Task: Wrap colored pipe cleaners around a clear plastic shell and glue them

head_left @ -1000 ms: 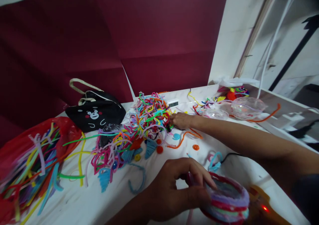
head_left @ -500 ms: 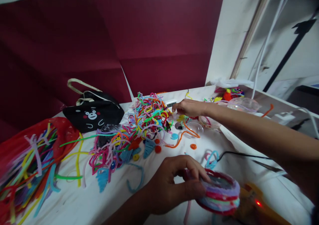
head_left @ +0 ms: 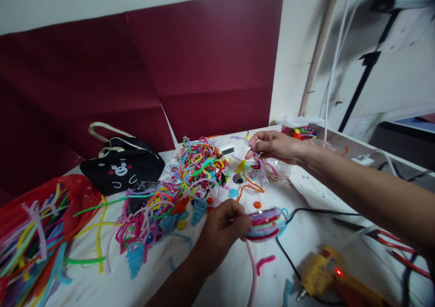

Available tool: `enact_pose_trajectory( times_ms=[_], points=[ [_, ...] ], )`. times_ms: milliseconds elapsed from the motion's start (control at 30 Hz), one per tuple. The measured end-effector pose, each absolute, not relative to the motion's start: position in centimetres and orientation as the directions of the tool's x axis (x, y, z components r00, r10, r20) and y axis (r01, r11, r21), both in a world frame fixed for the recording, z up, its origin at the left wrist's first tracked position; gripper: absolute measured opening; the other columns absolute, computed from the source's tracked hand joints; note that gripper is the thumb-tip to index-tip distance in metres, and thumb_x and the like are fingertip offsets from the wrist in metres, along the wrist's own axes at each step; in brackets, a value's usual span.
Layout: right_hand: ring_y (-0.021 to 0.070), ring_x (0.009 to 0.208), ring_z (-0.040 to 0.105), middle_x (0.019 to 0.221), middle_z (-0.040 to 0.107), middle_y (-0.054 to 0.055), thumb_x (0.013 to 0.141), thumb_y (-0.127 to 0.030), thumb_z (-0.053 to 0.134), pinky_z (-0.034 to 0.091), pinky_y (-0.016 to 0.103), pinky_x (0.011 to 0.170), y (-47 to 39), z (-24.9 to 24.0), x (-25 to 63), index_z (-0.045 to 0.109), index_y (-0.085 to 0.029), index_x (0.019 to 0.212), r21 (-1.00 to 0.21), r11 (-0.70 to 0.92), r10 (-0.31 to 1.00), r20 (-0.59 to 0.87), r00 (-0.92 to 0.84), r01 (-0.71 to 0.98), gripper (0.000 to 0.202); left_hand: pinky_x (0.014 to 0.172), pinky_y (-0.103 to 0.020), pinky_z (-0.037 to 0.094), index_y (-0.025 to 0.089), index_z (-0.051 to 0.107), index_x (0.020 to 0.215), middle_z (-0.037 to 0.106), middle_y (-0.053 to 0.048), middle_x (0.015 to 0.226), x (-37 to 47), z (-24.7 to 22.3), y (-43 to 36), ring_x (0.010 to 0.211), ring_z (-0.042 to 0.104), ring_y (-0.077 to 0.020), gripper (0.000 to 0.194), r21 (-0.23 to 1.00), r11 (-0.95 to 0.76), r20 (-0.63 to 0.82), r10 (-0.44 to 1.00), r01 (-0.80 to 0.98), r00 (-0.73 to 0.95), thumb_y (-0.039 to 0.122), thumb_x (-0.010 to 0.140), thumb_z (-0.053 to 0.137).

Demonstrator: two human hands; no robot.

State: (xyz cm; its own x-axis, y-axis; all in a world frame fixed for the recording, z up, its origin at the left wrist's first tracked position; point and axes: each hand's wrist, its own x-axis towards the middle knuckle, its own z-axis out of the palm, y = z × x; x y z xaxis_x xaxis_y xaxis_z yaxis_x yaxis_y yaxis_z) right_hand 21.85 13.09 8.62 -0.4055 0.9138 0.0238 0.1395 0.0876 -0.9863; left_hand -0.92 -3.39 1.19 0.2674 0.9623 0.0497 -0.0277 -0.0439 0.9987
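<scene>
My left hand [head_left: 222, 230] pinches the rim of a round ornament [head_left: 265, 225] banded with purple, red and pale green pipe cleaners. It is held above the table, turned mostly edge-on. Farther back, my right hand [head_left: 273, 144] has a lilac pipe cleaner [head_left: 262, 168] between its fingers, one end hanging down. A tangled heap of bent pipe cleaners [head_left: 204, 162] lies left of that hand. Below the hand are an orange pipe cleaner [head_left: 249, 182] and a small orange coil [head_left: 257, 204]. A light-blue coil [head_left: 233, 192] lies nearby.
A yellow glue gun [head_left: 317, 270] with a lit red light lies at front right, its black cable [head_left: 319, 210] crossing the table. Red-handled pliers [head_left: 394, 243] lie beyond it. At left are a black bag [head_left: 118, 166] and a red bag [head_left: 83, 198] of straight pipe cleaners.
My right hand has come away from the heap toward the right, bringing a lilac pipe cleaner. My left hand has tilted the ornament more edge-on, and more of the glue gun shows.
</scene>
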Motion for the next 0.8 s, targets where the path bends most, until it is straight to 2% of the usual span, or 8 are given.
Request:
enact_pose_trajectory(
  times_ms=[167, 300, 333, 467, 533, 633, 800],
  points=[
    [0.0127, 0.057, 0.067, 0.079, 0.085, 0.009, 0.091, 0.0, 0.067, 0.053, 0.02, 0.05, 11.2, 9.0, 22.0, 0.061, -0.019, 0.087, -1.0, 0.007, 0.94, 0.007, -0.342, 0.0, 0.021, 0.062, -0.025, 0.053, 0.02, 0.065, 0.081, 0.06, 0.004, 0.07, -1.0, 0.6, -2.6, 0.064, 0.055, -0.0124, 0.055, 0.999, -0.048, 0.045, 0.98, 0.016, 0.192, 0.068, 0.082, 0.092],
    [0.0128, 0.051, 0.066, 0.074, 0.083, 0.005, 0.092, 0.002, 0.066, 0.049, 0.018, 0.043, 9.8, 9.3, 21.6, 0.06, -0.021, 0.091, -0.997, 0.002, 0.959, 0.024, -0.282, -0.079, 0.024, 0.058, -0.026, 0.059, 0.025, 0.074, 0.113, 0.061, 0.005, 0.073, -1.0, -1.0, -2.1, 0.065, 0.059, -0.0151, 0.052, 0.989, -0.151, 0.151, 0.983, -0.007, 0.105, 0.068, 0.087, 0.088],
    [0.0135, 0.051, 0.067, 0.072, 0.082, 0.004, 0.092, 0.002, 0.066, 0.05, 0.018, 0.043, 9.4, 9.3, 21.4, 0.06, -0.021, 0.092, -0.996, 0.0, 0.962, 0.025, -0.272, -0.092, 0.025, 0.059, -0.026, 0.061, 0.026, 0.075, 0.116, 0.063, 0.003, 0.076, -1.0, -1.2, -2.1, 0.068, 0.062, -0.0163, 0.051, 0.984, -0.177, 0.176, 0.98, -0.003, 0.089, 0.069, 0.089, 0.085],
    [0.0148, 0.055, 0.073, 0.071, 0.082, 0.004, 0.091, 0.005, 0.065, 0.055, 0.018, 0.044, 7.9, 9.2, 20.6, 0.062, -0.02, 0.089, -0.992, -0.015, 0.966, 0.017, -0.259, -0.121, 0.025, 0.07, -0.029, 0.068, 0.022, 0.079, 0.098, 0.076, -0.006, 0.102, -1.0, -0.8, -2.3, 0.087, 0.071, -0.0202, 0.042, 0.979, -0.185, 0.181, 0.982, 0.084, 0.052, 0.064, 0.094, 0.08],
    [0.0147, 0.056, 0.074, 0.073, 0.083, 0.005, 0.089, 0.005, 0.067, 0.058, 0.018, 0.046, 7.4, 9.0, 20.3, 0.064, -0.02, 0.087, -0.99, -0.02, 0.965, 0.017, -0.263, -0.14, 0.025, 0.073, -0.031, 0.069, 0.021, 0.08, 0.097, 0.078, -0.008, 0.107, -0.9, -0.2, -2.5, 0.09, 0.073, -0.0218, 0.041, 0.977, -0.167, 0.164, 0.986, 0.134, 0.036, 0.062, 0.092, 0.08],
    [0.0139, 0.055, 0.074, 0.074, 0.083, 0.004, 0.087, 0.003, 0.071, 0.061, 0.018, 0.048, 6.7, 8.7, 19.8, 0.066, -0.021, 0.086, -0.982, -0.023, 0.961, 0.03, -0.276, -0.187, 0.025, 0.074, -0.033, 0.068, 0.02, 0.081, 0.1, 0.079, -0.009, 0.102, -0.7, 0.5, -2.6, 0.09, 0.072, -0.0239, 0.046, 0.967, -0.177, 0.178, 0.984, 0.183, 0.008, 0.065, 0.091, 0.079],
    [0.0138, 0.056, 0.074, 0.074, 0.082, 0.003, 0.085, -0.001, 0.076, 0.062, 0.018, 0.05, 5.9, 8.1, 19.2, 0.066, -0.022, 0.087, -0.976, -0.04, 0.957, 0.025, -0.291, -0.214, 0.023, 0.072, -0.034, 0.066, 0.021, 0.075, 0.089, 0.071, -0.005, 0.086, -0.5, 0.7, -2.7, 0.079, 0.066, -0.022, 0.047, 0.955, -0.207, 0.202, 0.978, 0.212, 0.044, 0.068, 0.093, 0.075]
  ],
)
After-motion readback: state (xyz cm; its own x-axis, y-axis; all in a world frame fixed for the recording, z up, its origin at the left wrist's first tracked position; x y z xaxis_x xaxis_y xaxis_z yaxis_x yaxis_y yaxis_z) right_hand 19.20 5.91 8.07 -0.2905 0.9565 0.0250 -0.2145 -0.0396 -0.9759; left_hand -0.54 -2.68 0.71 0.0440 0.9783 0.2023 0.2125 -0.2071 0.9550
